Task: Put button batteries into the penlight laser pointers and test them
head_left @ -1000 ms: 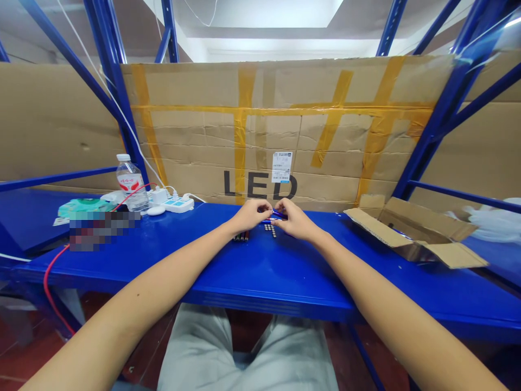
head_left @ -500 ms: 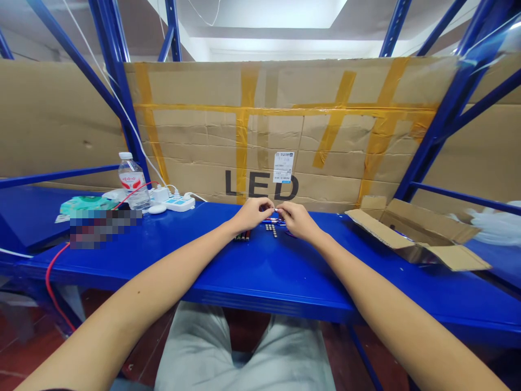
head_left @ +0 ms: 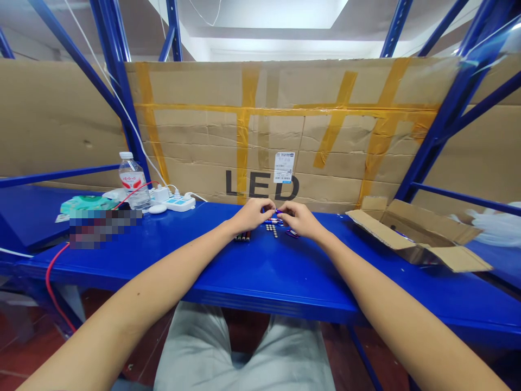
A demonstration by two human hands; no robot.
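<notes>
My left hand (head_left: 257, 213) and my right hand (head_left: 298, 217) meet above the table, fingers pinched together. Between their fingertips is a small purple tube-like piece (head_left: 279, 212), mostly covered by the fingers. Just below, shiny blue and red slim tubes (head_left: 273, 221) lie on the table. Several small silver button cells (head_left: 271, 228) stand in rows in front of those. Dark slim tubes with coloured ends (head_left: 243, 237) lie under my left wrist, partly hidden. Another small purple piece (head_left: 292, 233) rests beneath my right hand.
On the blue table (head_left: 260, 277), an opened cardboard box (head_left: 431, 252) sits at right. A water bottle (head_left: 135, 182), a green packet (head_left: 86, 205) and a white power strip (head_left: 179, 203) stand at left. A large taped cardboard panel (head_left: 195, 141) rises behind.
A silvery tip showed between my fingertips before; now purple shows there. My right fingers have shifted slightly, and the purple piece under that hand is more exposed.
</notes>
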